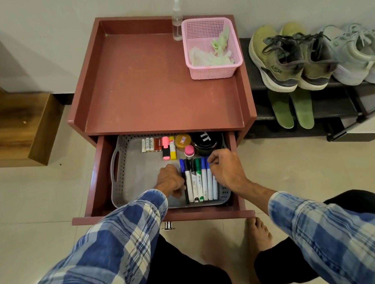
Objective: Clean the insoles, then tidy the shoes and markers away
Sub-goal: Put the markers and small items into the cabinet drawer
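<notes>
Two hands line up markers (pixel 199 181) in a grey tray (pixel 120 175) inside an open drawer (pixel 206 212).

The markers lie side by side in the tray's near right corner. The left hand (pixel 170 180) curls round the leftmost one, gripping it. The right hand (pixel 228 172) curls over the caps at the row's right edge; I cannot tell if it pinches one. A careless nudge could roll the row apart or knock the small jars (pixel 182 141) at the tray's far edge. Shoes (pixel 290 60) and green insoles (pixel 282 109) sit on a rack (pixel 344 100) well right of the tray.
</notes>
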